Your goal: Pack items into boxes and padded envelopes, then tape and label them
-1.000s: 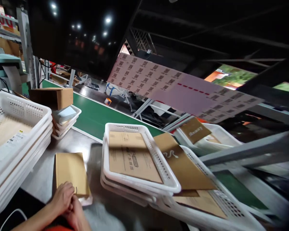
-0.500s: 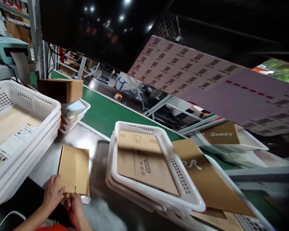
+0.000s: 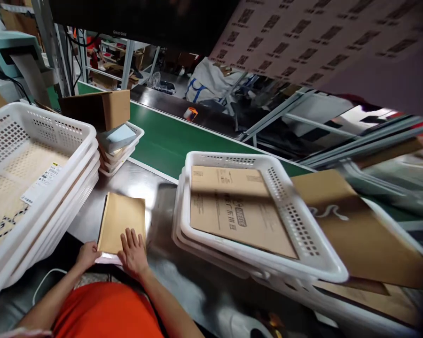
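A flat brown cardboard mailer [image 3: 121,218] lies on the steel table [image 3: 162,206] in front of me. My right hand [image 3: 133,253] rests flat on its near end, fingers stretched out. My left hand [image 3: 87,254] grips the mailer's near left corner, fingers curled round the edge. A thin white piece [image 3: 107,259] shows under the mailer's near edge.
A stack of white perforated baskets [image 3: 38,141] stands at the left, one holding a labelled sheet. Another stack of baskets [image 3: 254,162] with flat cardboard sits at the right. A green conveyor belt [image 3: 169,141] runs behind, with a brown box [image 3: 102,108] on small trays.
Both hands were bunched together at the mailer's near edge. Now my right hand lies flat on top and my left holds the corner. The view has tipped downward.
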A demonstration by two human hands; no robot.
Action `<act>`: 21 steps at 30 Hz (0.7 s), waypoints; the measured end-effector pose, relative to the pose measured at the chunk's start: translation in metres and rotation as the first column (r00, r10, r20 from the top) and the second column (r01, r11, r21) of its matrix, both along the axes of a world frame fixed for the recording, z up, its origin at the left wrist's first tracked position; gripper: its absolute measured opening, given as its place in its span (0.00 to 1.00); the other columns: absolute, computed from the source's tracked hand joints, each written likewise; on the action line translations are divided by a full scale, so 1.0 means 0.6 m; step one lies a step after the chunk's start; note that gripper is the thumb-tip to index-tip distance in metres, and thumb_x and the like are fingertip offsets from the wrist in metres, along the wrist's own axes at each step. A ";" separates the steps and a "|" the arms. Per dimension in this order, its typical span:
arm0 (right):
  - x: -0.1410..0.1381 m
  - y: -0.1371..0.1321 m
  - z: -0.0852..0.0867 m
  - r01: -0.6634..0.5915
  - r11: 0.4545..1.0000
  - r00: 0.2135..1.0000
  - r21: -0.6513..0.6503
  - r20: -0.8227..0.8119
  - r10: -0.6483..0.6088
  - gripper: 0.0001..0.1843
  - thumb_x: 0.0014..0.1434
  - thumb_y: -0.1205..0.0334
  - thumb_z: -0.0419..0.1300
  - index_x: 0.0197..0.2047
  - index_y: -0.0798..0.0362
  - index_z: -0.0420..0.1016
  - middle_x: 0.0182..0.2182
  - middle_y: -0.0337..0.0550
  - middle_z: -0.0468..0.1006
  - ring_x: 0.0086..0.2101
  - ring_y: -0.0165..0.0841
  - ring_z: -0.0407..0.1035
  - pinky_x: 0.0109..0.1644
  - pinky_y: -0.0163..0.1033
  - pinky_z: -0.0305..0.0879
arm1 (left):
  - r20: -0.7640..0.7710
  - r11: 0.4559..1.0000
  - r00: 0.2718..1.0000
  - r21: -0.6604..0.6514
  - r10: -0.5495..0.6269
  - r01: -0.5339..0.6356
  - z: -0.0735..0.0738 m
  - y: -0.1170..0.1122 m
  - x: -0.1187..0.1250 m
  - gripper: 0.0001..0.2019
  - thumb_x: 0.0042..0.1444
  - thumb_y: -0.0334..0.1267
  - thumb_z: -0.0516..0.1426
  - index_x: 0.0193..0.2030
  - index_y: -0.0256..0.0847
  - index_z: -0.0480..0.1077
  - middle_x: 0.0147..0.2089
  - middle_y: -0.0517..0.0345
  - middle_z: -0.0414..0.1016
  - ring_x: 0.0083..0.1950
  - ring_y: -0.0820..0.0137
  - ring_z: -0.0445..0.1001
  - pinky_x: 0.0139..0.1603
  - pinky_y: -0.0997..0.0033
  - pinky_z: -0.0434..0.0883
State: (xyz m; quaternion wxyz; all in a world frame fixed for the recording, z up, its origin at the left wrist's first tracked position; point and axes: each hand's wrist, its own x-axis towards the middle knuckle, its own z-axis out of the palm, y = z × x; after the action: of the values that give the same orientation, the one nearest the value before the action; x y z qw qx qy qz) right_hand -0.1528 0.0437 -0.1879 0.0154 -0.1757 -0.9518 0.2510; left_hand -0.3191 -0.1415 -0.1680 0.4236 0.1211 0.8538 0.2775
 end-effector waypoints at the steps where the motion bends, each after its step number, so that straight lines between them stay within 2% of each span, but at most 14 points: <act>1: 0.001 -0.002 -0.007 -0.012 1.000 1.000 -0.007 -0.009 0.012 0.36 0.69 0.52 0.59 0.76 0.55 0.62 0.77 0.64 0.55 0.76 0.61 0.46 0.76 0.74 0.41 | 0.019 0.999 0.999 0.018 0.042 -0.042 -0.001 -0.007 0.003 0.03 0.58 0.34 0.62 0.33 0.40 0.74 0.31 0.59 0.80 0.34 0.67 0.79 0.31 0.75 0.69; 3: 0.006 -0.009 -0.013 -0.042 0.999 0.999 0.011 -0.020 0.043 0.35 0.70 0.54 0.58 0.76 0.58 0.61 0.77 0.69 0.55 0.75 0.62 0.47 0.74 0.75 0.44 | 0.077 0.990 0.989 0.051 0.128 -0.132 -0.004 -0.020 0.013 0.06 0.57 0.39 0.64 0.34 0.39 0.75 0.32 0.57 0.81 0.36 0.65 0.80 0.32 0.73 0.71; 5: 0.006 -0.021 -0.010 -0.100 0.995 0.994 0.015 -0.036 0.100 0.30 0.71 0.57 0.57 0.72 0.58 0.67 0.75 0.70 0.60 0.73 0.60 0.54 0.73 0.71 0.50 | 0.183 0.973 0.964 0.086 0.195 -0.213 -0.008 -0.033 0.025 0.14 0.55 0.49 0.66 0.37 0.39 0.76 0.36 0.53 0.83 0.40 0.61 0.82 0.34 0.70 0.74; 8: -0.016 -0.051 -0.002 -0.270 0.962 0.961 -0.030 -0.065 0.268 0.18 0.71 0.58 0.58 0.60 0.47 0.80 0.62 0.53 0.79 0.58 0.45 0.72 0.63 0.50 0.65 | 0.376 0.943 0.901 0.159 0.216 -0.293 -0.016 -0.052 0.040 0.24 0.47 0.57 0.70 0.42 0.39 0.79 0.42 0.49 0.85 0.47 0.57 0.84 0.41 0.65 0.78; 10: -0.042 -0.075 0.001 -0.337 0.939 0.940 -0.066 -0.081 0.331 0.14 0.70 0.58 0.59 0.54 0.43 0.83 0.50 0.44 0.85 0.46 0.38 0.75 0.52 0.40 0.67 | 0.456 0.922 0.863 0.195 0.217 -0.334 -0.020 -0.061 0.045 0.26 0.44 0.57 0.71 0.43 0.39 0.79 0.43 0.49 0.86 0.49 0.57 0.84 0.46 0.62 0.79; 12: -0.065 -0.094 0.002 -0.327 0.940 0.944 -0.093 -0.088 0.320 0.11 0.69 0.60 0.61 0.50 0.45 0.85 0.43 0.42 0.84 0.39 0.35 0.72 0.45 0.38 0.64 | 0.482 0.908 0.845 0.205 0.231 -0.365 -0.025 -0.068 0.045 0.25 0.45 0.55 0.71 0.43 0.38 0.79 0.43 0.48 0.86 0.48 0.59 0.84 0.49 0.62 0.78; 14: -0.081 -0.107 0.000 -0.286 0.950 0.957 -0.123 -0.087 0.276 0.09 0.67 0.61 0.63 0.44 0.48 0.86 0.40 0.41 0.82 0.36 0.34 0.69 0.43 0.38 0.61 | 0.477 0.906 0.846 0.205 0.237 -0.369 -0.031 -0.071 0.042 0.22 0.47 0.52 0.70 0.42 0.37 0.79 0.42 0.48 0.86 0.48 0.59 0.84 0.49 0.61 0.78; 18: -0.089 -0.124 -0.001 -0.171 0.965 0.985 -0.200 -0.071 0.160 0.06 0.64 0.62 0.66 0.39 0.49 0.86 0.39 0.44 0.80 0.38 0.36 0.67 0.45 0.41 0.60 | 0.442 0.925 0.877 0.219 0.189 -0.310 -0.039 -0.076 0.028 0.19 0.47 0.49 0.69 0.39 0.36 0.80 0.39 0.49 0.86 0.51 0.55 0.84 0.49 0.61 0.77; 21: -0.089 -0.138 0.007 -0.126 0.951 0.991 -0.281 -0.073 0.110 0.06 0.61 0.62 0.66 0.39 0.51 0.86 0.42 0.46 0.81 0.43 0.40 0.69 0.51 0.46 0.61 | 0.397 0.943 0.907 0.226 0.140 -0.244 -0.040 -0.079 0.018 0.22 0.48 0.52 0.68 0.43 0.36 0.82 0.41 0.49 0.87 0.51 0.55 0.84 0.50 0.60 0.78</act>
State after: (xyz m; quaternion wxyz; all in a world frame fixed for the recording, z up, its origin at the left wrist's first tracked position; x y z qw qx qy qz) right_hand -0.2065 -0.0390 -0.1839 0.0019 -0.1119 -0.9136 0.3910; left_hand -0.3083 -0.1889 -0.1920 0.5289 0.0369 0.7186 0.4499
